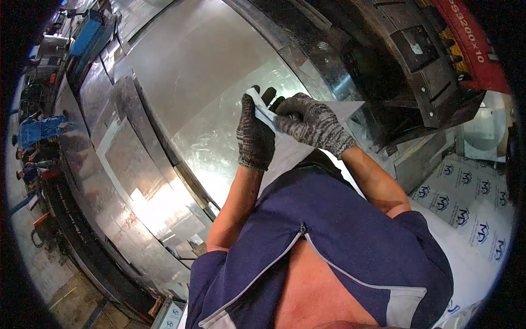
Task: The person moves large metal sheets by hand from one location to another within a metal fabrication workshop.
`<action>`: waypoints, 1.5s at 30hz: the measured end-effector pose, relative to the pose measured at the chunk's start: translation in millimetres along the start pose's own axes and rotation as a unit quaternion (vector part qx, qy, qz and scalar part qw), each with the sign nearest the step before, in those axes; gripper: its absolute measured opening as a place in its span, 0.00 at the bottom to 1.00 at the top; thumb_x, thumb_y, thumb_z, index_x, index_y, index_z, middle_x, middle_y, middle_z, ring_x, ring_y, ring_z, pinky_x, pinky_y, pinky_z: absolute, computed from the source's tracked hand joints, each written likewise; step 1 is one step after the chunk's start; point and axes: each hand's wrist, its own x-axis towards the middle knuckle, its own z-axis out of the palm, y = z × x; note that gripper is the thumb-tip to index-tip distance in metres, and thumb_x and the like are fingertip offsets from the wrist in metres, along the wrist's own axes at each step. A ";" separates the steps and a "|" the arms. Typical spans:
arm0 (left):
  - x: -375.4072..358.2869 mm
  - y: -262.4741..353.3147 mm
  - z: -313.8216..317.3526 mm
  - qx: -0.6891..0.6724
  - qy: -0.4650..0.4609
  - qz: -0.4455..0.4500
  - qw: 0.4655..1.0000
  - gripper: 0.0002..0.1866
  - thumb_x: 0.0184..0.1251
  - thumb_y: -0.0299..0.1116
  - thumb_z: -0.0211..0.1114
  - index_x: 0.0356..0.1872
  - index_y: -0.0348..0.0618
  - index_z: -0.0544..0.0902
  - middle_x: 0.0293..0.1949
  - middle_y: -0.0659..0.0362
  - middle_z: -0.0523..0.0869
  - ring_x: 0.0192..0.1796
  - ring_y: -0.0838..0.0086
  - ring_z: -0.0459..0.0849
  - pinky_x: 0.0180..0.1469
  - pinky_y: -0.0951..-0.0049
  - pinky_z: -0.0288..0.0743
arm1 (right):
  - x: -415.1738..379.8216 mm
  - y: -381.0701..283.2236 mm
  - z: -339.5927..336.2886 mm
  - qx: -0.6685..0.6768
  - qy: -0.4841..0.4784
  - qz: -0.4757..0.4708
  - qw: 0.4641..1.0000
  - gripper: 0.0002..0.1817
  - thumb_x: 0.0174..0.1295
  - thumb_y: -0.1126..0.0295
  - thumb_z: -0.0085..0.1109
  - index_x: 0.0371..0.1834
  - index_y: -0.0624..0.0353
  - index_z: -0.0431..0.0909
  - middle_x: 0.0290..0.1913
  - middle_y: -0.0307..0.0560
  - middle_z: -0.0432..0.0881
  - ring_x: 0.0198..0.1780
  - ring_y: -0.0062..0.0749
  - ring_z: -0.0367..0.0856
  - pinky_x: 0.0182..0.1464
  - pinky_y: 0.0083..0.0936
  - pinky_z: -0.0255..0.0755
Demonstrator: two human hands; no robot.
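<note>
Both my hands wear grey knitted gloves and meet in front of my chest. My left hand (255,134) grips the near edge of a thin white-filmed metal sheet (350,111), fingers curled over it. My right hand (313,122) lies on the same sheet edge just to the right, its fingers closed over it and touching the left hand. The sheet reaches away toward a dark press machine (408,60). My blue jacket hides the part of the sheet nearest to me.
A large shiny steel sheet (219,82) lies ahead on stacked metal plates (131,181). Printed protective-film sheets (466,214) lie at the right. A red machine part (471,38) is at upper right. People in blue (38,129) stand far left.
</note>
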 end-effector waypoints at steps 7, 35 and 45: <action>-10.6 2.1 -6.3 -0.023 -0.012 -0.003 1.000 0.33 0.79 0.58 0.48 0.72 0.44 0.64 0.66 0.45 0.75 0.64 0.51 0.77 0.66 0.52 0.72 | -1.8 26.8 18.6 0.183 0.025 0.083 0.979 0.12 0.65 0.66 0.66 0.46 0.60 0.84 0.39 0.43 0.84 0.45 0.27 0.83 0.51 0.27 0.78; -11.0 7.4 -36.4 -0.019 0.045 -0.008 0.999 0.30 0.77 0.56 0.53 0.65 0.42 0.73 0.60 0.55 0.80 0.63 0.63 0.79 0.65 0.56 0.72 | -0.6 24.9 -11.2 0.277 0.096 0.000 0.956 0.36 0.57 0.65 0.76 0.67 0.59 0.68 0.45 0.44 0.82 0.41 0.24 0.79 0.43 0.24 0.78; -2.8 -0.5 -40.3 -0.055 0.023 -0.070 0.996 0.31 0.80 0.56 0.49 0.65 0.37 0.74 0.58 0.52 0.83 0.57 0.65 0.83 0.63 0.63 0.76 | 16.6 -16.4 26.0 -0.078 0.087 -0.069 0.991 0.48 0.43 0.47 0.79 0.65 0.62 0.72 0.61 0.60 0.77 0.62 0.54 0.76 0.66 0.40 0.70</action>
